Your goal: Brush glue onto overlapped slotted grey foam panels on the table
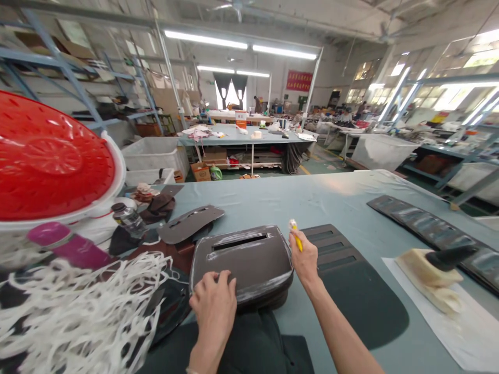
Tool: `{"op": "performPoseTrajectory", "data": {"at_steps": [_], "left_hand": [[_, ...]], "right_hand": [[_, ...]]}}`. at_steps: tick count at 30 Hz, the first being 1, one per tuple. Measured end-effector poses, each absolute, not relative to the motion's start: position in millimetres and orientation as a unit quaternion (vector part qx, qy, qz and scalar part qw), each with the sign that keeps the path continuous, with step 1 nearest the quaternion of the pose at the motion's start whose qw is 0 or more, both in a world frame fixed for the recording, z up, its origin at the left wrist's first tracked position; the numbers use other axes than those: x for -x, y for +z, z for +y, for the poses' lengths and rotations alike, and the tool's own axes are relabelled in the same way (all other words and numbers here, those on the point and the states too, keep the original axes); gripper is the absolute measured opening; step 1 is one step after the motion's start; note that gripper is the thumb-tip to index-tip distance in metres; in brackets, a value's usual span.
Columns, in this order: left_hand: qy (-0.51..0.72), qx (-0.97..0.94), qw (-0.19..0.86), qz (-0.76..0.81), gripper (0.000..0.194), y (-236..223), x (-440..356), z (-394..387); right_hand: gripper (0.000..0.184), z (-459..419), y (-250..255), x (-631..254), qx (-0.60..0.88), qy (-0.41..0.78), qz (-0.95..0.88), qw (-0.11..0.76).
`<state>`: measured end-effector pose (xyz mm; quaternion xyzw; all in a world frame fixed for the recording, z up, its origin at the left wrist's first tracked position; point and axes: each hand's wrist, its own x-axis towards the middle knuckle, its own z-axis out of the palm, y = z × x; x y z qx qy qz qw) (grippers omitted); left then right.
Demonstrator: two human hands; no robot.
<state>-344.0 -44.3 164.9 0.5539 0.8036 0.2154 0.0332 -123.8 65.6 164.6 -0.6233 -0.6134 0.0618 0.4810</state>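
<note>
A stack of dark brown rounded panels lies in front of me, the top one with a long slot and white smears along its edges. My left hand rests on the near left of the top panel, fingers spread and slightly bent. At the panel's right edge, my right hand is closed around a yellow-handled brush whose tip, pointing up and away, is coated white. Beneath my right forearm lies a dark green slotted panel. Dark fabric lies nearest me.
On the left are a heap of white strips, a magenta bottle, a clear bottle and a large red basin. A curved brown piece lies behind the stack. A cream block with a black handle and slotted strips are right.
</note>
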Motion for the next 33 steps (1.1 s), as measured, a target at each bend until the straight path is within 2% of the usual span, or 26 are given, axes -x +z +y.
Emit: {"op": "performPoseTrajectory", "data": {"at_steps": [2, 4, 7, 9, 13, 17, 21, 24, 29, 33], "left_hand": [[0.275, -0.571, 0.099, 0.767, 0.026, 168.1, 330.0, -27.9], [0.368, -0.568, 0.219, 0.703, 0.024, 167.6, 311.8, -7.5], [0.472, -0.491, 0.397, 0.616, 0.022, 163.4, 282.3, 24.1], [0.492, -0.452, 0.455, 0.588, 0.029, 161.3, 266.0, 41.4], [0.499, -0.433, 0.499, 0.560, 0.043, 161.1, 252.2, 60.1], [0.515, -0.407, 0.545, 0.522, 0.039, 173.1, 265.2, 52.2], [0.564, -0.335, 0.630, 0.415, 0.035, 214.1, 286.7, 13.5], [0.568, -0.297, 0.678, 0.359, 0.041, 254.6, 293.4, -28.7], [0.625, -0.214, 0.663, 0.352, 0.043, 288.9, 279.2, -84.8], [0.659, -0.129, 0.630, 0.390, 0.029, 277.4, 252.3, -98.7]], "right_hand": [[0.035, 55.2, 158.3, 121.0, 0.659, 0.080, -0.605, 0.440], [0.037, 45.1, 153.5, 120.8, 0.667, 0.106, -0.605, 0.422], [0.037, 30.1, 154.8, 123.8, 0.636, 0.117, -0.607, 0.461], [0.034, 19.9, 161.3, 129.0, 0.601, 0.122, -0.610, 0.501], [0.026, 6.0, 172.4, 143.4, 0.522, 0.221, -0.610, 0.554], [0.023, 12.2, 160.1, 146.8, 0.518, 0.286, -0.569, 0.571], [0.027, 26.8, 141.1, 137.6, 0.523, 0.313, -0.606, 0.512], [0.027, 32.1, 142.8, 130.0, 0.514, 0.362, -0.591, 0.506], [0.033, 22.9, 168.3, 107.4, 0.413, 0.559, -0.414, 0.588], [0.034, -1.6, 173.9, 64.5, 0.385, 0.584, -0.356, 0.620]]}}
